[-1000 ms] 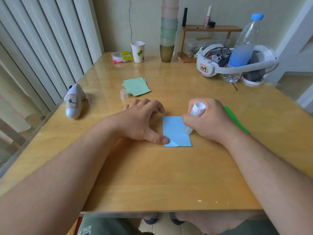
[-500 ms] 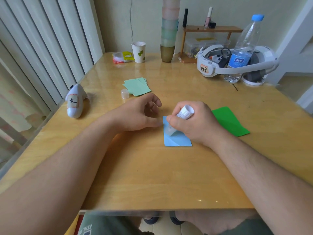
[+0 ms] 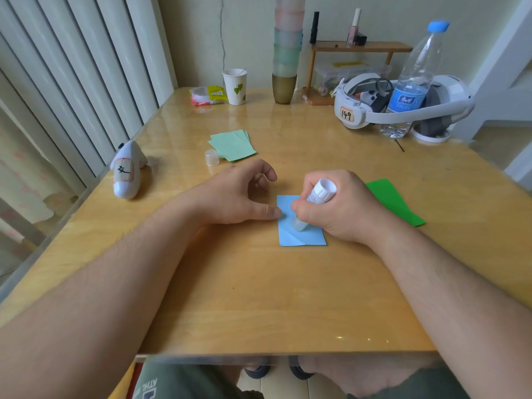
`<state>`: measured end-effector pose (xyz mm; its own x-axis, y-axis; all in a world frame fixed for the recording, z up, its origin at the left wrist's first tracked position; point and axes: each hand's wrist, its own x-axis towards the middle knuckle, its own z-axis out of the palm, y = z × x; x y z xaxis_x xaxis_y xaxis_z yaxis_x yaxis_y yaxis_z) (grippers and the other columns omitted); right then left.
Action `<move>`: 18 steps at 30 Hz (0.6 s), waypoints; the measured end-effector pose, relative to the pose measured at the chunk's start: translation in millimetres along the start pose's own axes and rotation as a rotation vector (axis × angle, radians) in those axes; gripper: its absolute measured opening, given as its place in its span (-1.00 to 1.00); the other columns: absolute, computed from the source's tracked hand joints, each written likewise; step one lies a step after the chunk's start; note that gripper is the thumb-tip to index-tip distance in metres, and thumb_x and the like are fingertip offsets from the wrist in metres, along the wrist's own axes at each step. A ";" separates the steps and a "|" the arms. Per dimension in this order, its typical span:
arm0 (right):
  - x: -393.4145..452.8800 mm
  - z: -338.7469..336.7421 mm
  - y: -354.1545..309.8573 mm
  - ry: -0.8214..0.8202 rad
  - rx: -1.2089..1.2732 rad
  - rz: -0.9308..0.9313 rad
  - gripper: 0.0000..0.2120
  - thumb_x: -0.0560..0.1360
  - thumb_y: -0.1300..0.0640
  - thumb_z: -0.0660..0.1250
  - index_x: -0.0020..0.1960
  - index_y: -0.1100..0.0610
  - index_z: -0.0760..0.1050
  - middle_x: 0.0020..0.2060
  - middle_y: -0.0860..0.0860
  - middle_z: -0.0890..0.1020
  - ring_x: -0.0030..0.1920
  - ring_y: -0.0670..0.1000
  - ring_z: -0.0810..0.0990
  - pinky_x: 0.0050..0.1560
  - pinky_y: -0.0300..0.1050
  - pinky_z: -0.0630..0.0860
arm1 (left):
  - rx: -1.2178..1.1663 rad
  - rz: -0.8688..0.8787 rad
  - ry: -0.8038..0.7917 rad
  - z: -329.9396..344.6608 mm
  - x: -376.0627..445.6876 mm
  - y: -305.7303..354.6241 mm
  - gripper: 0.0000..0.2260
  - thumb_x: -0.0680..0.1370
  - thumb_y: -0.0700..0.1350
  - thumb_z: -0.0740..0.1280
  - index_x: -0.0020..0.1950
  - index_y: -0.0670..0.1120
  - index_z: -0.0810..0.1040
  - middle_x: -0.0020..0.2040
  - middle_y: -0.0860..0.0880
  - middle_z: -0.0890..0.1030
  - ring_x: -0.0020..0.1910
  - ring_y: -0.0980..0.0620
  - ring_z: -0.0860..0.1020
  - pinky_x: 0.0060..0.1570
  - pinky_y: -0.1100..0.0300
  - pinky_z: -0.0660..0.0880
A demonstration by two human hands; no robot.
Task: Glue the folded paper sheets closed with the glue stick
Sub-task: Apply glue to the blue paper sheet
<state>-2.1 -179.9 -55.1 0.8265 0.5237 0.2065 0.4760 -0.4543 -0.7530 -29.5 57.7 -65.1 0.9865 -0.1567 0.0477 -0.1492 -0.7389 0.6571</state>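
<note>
- Head view: R hand grips glue stick, tip now lower on blue sheet, table centre; glue pass underway.
- L hand thumb pins sheet's left edge, fingers loosely curled, holding nothing.

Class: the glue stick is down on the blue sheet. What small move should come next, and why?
Probably draw the glue stick along the blue sheet: the right hand holds its tip on the paper, and the left hand's thumb pins the sheet's edge.
</note>
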 end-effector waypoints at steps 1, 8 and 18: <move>-0.7 -4.2 2.1 -0.002 -0.010 0.003 -0.73 0.43 0.14 0.53 -0.34 0.11 0.48 -0.51 -0.17 0.43 -0.41 -0.13 0.35 -0.36 -0.20 0.30 | 0.007 0.000 -0.008 -0.3 0.0 -0.3 -0.50 0.40 0.12 0.64 0.24 0.17 0.49 0.09 0.14 0.57 -0.01 0.20 0.51 0.01 0.25 0.44; -1.4 -15.1 7.4 0.016 -0.095 -0.015 -0.73 0.41 0.16 0.49 -0.36 0.12 0.44 -0.50 -0.14 0.41 -0.41 -0.10 0.33 -0.41 -0.23 0.26 | 0.086 0.004 -0.014 1.2 0.0 -2.4 -0.36 0.21 0.43 0.51 0.22 0.28 0.45 0.11 0.21 0.54 0.15 0.08 0.49 0.18 0.07 0.50; 1.6 -16.9 8.1 0.151 0.028 -0.069 -0.74 0.29 0.12 0.36 -0.40 0.14 0.28 -0.52 -0.12 0.26 -0.40 -0.06 0.22 -0.39 -0.10 0.19 | 0.148 0.009 -0.022 0.5 2.1 -3.9 -0.36 0.22 0.47 0.47 0.22 0.32 0.43 0.09 0.28 0.51 0.17 0.06 0.46 0.23 -0.03 0.50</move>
<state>8.2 -195.0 -50.3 0.8287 0.4377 0.3487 0.5267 -0.3996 -0.7502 -26.8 59.9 -67.9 0.9836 -0.1768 0.0351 -0.1676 -0.8259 0.5383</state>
